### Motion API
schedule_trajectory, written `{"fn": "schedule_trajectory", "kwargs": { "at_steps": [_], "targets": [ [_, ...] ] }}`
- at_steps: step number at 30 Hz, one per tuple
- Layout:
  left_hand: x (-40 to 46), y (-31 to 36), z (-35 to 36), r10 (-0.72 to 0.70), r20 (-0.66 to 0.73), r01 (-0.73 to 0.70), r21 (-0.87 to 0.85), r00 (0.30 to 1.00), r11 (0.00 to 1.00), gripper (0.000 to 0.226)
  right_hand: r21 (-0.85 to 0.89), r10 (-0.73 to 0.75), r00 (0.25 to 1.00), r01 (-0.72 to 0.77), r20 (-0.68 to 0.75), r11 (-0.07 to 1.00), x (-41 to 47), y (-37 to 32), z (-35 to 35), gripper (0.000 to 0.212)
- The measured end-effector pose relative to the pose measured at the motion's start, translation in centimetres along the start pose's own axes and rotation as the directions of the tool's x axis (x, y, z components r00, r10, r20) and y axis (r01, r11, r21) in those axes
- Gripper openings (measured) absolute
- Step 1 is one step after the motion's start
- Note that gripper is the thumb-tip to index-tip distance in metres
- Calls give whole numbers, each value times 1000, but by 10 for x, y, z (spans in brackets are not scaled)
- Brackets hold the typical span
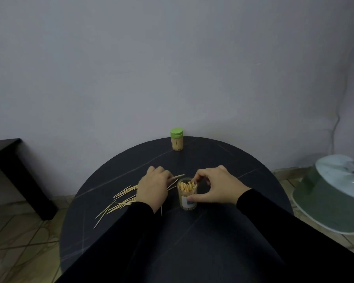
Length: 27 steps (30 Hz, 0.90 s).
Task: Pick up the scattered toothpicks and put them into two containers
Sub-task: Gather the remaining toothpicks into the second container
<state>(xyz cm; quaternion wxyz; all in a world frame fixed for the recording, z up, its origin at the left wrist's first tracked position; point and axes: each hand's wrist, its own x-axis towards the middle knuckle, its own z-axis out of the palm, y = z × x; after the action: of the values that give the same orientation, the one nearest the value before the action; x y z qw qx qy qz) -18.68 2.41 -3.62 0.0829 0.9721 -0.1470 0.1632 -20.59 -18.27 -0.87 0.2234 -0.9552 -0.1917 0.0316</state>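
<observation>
Round dark table set against a plain pale wall. Open clear container stands near the table's middle, packed with upright toothpicks. Right hand grips this container, thumb on its near wall, fingers curled at its far rim. Left hand, just left of the container, pinches a small bundle of toothpicks whose tips point toward the rim. Scattered toothpicks lie further left of the container. Closed green-lidded container stands well behind it, at the far edge. Risk: the container looks nearly full; forcing the bundle in could spill or snap sticks.
</observation>
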Motion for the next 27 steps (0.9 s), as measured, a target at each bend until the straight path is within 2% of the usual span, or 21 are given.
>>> {"fn": "schedule_trajectory", "kwargs": {
  "at_steps": [3,5,9,12,14,18,22,27],
  "targets": [
    [4,0,-10,-181,-87,152,-269,980,951,15,-3,2,1000,-2,12,1000,1,1,1,48],
    [6,1,-18,-283,-87,208,-485,955,849,10,-4,6,1000,-6,16,1000,1,0,1,49],
    [4,12,-37,-354,-94,139,-804,930,578,8,-1,3,1000,-3,17,1000,2,-3,2,49],
    [1,23,-43,-308,-83,74,-882,948,465,9,-2,-7,1000,7,7,1000,4,-5,5,49],
    [-2,27,-39,-251,-57,76,-869,966,490,10,4,-8,1000,8,-8,1000,6,-5,8,50],
    [-10,24,-25,-151,27,115,-786,988,608,15,-4,-21,999,21,-26,1000,11,-1,12,55],
    [-13,14,-22,-44,-70,-13,-662,997,750,53,0,-33,999,33,-29,999,14,3,16,58],
    [-18,12,-24,55,-163,-131,-504,985,854,48,12,-48,999,49,-24,999,12,1,14,51]
  ]
}}
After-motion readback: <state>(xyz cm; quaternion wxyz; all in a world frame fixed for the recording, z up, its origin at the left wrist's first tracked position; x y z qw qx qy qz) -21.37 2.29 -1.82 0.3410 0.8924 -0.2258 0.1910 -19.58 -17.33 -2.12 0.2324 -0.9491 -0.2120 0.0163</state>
